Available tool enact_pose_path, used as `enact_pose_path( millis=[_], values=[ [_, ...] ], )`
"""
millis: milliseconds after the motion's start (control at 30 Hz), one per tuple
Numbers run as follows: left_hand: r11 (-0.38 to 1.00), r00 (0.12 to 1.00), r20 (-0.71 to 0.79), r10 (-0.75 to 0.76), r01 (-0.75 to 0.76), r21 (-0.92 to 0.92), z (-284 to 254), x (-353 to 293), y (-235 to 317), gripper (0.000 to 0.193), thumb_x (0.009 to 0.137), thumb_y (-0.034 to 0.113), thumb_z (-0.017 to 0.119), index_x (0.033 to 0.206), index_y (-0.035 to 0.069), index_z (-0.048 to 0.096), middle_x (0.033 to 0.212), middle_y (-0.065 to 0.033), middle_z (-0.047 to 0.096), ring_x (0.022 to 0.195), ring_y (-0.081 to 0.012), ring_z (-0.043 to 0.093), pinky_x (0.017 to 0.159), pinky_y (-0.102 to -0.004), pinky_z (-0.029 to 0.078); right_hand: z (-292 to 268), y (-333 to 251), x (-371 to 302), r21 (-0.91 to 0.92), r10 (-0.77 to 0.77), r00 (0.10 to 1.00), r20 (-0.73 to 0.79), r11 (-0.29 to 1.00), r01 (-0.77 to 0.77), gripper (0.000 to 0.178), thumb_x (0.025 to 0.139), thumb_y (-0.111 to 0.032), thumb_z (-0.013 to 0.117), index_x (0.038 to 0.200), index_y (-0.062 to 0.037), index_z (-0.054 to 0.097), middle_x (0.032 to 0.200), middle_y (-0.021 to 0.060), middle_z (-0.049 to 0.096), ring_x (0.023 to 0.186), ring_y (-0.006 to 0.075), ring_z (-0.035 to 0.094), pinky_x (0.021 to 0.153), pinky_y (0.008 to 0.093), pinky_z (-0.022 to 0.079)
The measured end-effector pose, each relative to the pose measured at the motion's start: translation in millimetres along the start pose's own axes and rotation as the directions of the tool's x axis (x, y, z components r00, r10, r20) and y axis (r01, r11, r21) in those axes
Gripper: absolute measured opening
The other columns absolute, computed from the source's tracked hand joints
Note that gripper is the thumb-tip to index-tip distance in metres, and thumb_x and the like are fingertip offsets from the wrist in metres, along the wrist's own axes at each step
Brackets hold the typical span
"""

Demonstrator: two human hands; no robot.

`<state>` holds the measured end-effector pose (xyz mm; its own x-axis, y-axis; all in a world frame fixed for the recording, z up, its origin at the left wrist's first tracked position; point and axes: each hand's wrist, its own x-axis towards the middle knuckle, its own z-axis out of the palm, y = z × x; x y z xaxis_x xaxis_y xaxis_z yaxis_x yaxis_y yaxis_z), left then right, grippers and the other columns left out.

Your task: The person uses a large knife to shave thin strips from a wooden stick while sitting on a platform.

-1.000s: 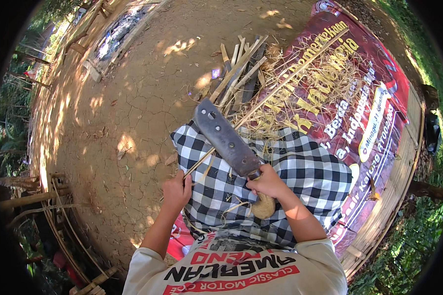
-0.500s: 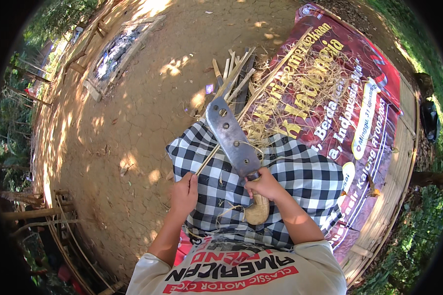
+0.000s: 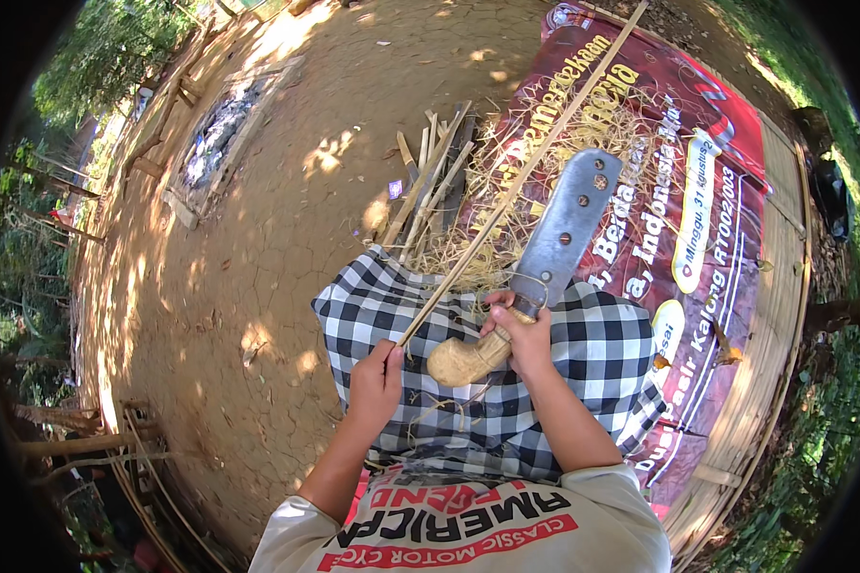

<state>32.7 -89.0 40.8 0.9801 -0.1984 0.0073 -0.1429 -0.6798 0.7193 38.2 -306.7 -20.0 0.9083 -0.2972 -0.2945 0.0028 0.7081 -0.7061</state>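
My left hand is closed round the near end of a long thin bamboo strip. The strip slants away to the far right, above a scatter of pale shavings. My right hand grips a machete by its wooden handle, whose bulbous butt points left. The broad grey machete blade, with several holes along it, points up and right, to the right of the strip and apart from it. Black-and-white checked cloth covers my lap beneath both hands.
Several split sticks lie in a pile beyond my knees. A dark red printed banner covers a bamboo platform on the right. Cracked bare earth spreads to the left, with a wood-framed ash pit farther off.
The machete has swung from pointing up-left across the strip to pointing up-right, off the strip. My right hand has risen slightly; my left hand has shifted a little right, still holding the strip.
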Motion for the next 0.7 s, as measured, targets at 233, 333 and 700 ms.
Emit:
enact_pose_path(
  millis=[233,333,700],
  values=[
    [1.000,0.996,0.087,0.018,-0.019,0.014,19,-6,13,0.021,0.096,0.018,0.052,0.086,0.001,0.056,0.056,-0.0183,0.048,0.049,-0.0345,0.050,0.048,-0.0392,0.038,-12,-14,5,0.027,-0.120,0.992,-0.036,0.992,0.121,0.019,0.081,0.002,0.065,0.094,-0.0020,0.051,0.099,0.0179,0.062,0.065,0.0202,0.062,0.060,0.0353,0.056],
    [0.998,0.995,0.088,0.044,-0.047,0.029,24,-8,12,0.020,0.096,0.018,0.051,0.086,0.001,0.056,0.057,-0.0190,0.049,0.050,-0.0364,0.051,0.048,-0.0401,0.038,-9,-16,3,0.063,-0.130,0.989,-0.064,0.989,0.134,0.020,0.081,0.003,0.064,0.094,-0.0036,0.050,0.092,0.0164,0.062,0.065,0.0199,0.061,0.060,0.0354,0.055],
    [0.981,0.999,0.032,-0.001,0.007,-0.192,33,-4,7,0.026,0.098,0.021,0.050,0.086,-0.001,0.054,0.057,-0.0094,0.047,0.047,-0.0184,0.048,0.046,-0.0359,0.037,-7,-18,3,0.028,-0.038,0.997,-0.066,0.999,0.040,0.024,0.079,0.008,0.065,0.090,-0.0042,0.049,0.074,0.0097,0.058,0.062,0.0198,0.061,0.058,0.0344,0.054]
  ],
)
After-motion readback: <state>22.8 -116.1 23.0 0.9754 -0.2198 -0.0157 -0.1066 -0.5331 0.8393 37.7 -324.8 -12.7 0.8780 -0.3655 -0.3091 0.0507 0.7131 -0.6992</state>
